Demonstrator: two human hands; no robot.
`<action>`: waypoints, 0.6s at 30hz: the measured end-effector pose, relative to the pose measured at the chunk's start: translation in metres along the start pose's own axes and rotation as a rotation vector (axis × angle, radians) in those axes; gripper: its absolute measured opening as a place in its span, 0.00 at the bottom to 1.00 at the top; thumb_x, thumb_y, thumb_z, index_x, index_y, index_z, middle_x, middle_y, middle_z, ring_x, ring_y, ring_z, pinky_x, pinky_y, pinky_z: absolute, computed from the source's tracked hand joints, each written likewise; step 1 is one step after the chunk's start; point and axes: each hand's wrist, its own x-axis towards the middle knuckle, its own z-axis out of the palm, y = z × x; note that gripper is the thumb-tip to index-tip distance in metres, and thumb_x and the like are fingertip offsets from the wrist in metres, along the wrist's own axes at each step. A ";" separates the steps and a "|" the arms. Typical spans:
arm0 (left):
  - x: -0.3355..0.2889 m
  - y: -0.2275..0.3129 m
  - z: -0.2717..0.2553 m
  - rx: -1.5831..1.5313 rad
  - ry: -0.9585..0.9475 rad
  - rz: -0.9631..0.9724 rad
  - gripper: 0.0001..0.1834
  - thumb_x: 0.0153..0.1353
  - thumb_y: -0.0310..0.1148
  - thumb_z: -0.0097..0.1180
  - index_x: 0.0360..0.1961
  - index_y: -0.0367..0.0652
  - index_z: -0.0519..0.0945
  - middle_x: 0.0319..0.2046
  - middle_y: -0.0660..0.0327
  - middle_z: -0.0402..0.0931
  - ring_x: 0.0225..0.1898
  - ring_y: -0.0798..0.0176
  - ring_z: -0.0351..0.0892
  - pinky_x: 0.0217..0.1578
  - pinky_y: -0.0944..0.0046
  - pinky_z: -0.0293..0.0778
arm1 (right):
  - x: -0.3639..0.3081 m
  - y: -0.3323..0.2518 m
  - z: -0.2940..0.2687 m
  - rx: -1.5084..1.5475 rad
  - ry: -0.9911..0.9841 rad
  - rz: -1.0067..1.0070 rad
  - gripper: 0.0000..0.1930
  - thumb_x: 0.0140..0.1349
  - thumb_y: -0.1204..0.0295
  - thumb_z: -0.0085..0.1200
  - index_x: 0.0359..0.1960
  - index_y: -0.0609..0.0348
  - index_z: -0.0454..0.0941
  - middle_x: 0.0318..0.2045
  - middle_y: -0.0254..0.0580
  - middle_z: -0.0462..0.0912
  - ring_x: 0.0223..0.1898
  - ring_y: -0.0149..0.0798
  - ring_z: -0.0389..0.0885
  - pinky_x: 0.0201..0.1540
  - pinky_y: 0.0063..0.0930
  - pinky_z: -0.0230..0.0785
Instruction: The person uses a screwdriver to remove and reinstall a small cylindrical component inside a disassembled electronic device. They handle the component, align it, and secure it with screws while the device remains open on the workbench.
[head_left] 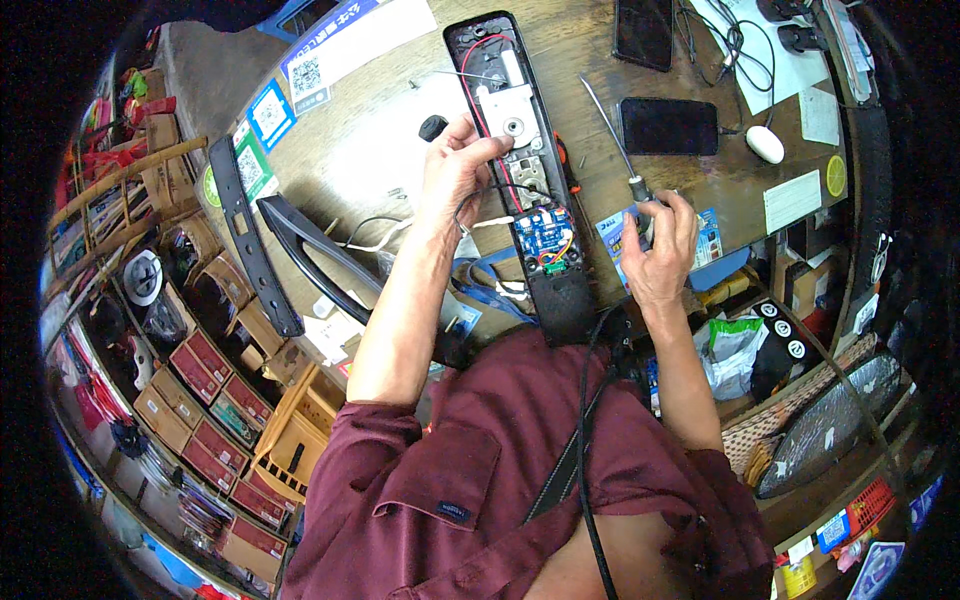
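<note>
A long black electronic door lock panel (562,308) lies with its inner side up on the wooden table. Inside it sit a pale mechanism plate (510,108), a red wire along the edge, and a blue circuit board (540,232) with coloured wires. My left hand (458,165) pinches at the plate's lower left edge; its fingertips are partly hidden. My right hand (662,245) has its fingers closed round the handle of a screwdriver (610,125), whose shaft points up and away, apart from the panel. A round black knob (433,128) stands beside my left hand.
Two black phones (668,127) lie at the right, near a white mouse-shaped object (764,145) and cables. On the left are a curved black handle (315,245) and a slotted dark strip (255,235). Small screws lie scattered on the table. Boxes (200,365) crowd the left shelves.
</note>
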 end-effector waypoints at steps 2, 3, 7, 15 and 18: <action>0.000 0.001 -0.001 0.048 0.037 -0.006 0.21 0.55 0.17 0.61 0.51 0.38 0.81 0.40 0.60 0.86 0.28 0.76 0.76 0.26 0.75 0.65 | 0.016 -0.013 -0.002 0.233 0.020 0.007 0.11 0.55 0.79 0.65 0.39 0.60 0.78 0.47 0.49 0.79 0.49 0.52 0.78 0.49 0.43 0.73; 0.000 0.002 -0.002 0.076 0.062 -0.014 0.21 0.54 0.17 0.62 0.51 0.38 0.82 0.39 0.62 0.86 0.22 0.81 0.71 0.17 0.79 0.57 | 0.024 -0.021 -0.002 0.359 0.010 0.039 0.11 0.55 0.80 0.65 0.39 0.61 0.79 0.46 0.49 0.79 0.48 0.51 0.79 0.48 0.41 0.74; -0.001 0.001 -0.002 0.058 0.084 -0.016 0.20 0.54 0.17 0.61 0.50 0.38 0.82 0.38 0.62 0.86 0.20 0.81 0.69 0.17 0.79 0.55 | 0.058 -0.053 0.007 0.642 -0.026 -0.007 0.10 0.58 0.81 0.63 0.41 0.63 0.80 0.40 0.45 0.81 0.36 0.41 0.83 0.39 0.31 0.77; -0.002 0.005 0.000 0.058 0.052 -0.021 0.15 0.58 0.22 0.60 0.48 0.38 0.82 0.30 0.66 0.83 0.16 0.82 0.64 0.15 0.78 0.53 | 0.098 -0.089 0.033 0.462 -0.164 -0.137 0.19 0.55 0.76 0.67 0.49 0.59 0.81 0.39 0.40 0.81 0.29 0.36 0.79 0.34 0.29 0.75; -0.003 0.002 0.006 -0.047 0.094 0.006 0.14 0.59 0.22 0.58 0.47 0.37 0.82 0.28 0.66 0.82 0.14 0.82 0.61 0.16 0.79 0.55 | 0.104 -0.092 0.036 0.412 -0.191 -0.172 0.17 0.56 0.73 0.67 0.48 0.55 0.82 0.39 0.41 0.81 0.32 0.41 0.82 0.34 0.34 0.76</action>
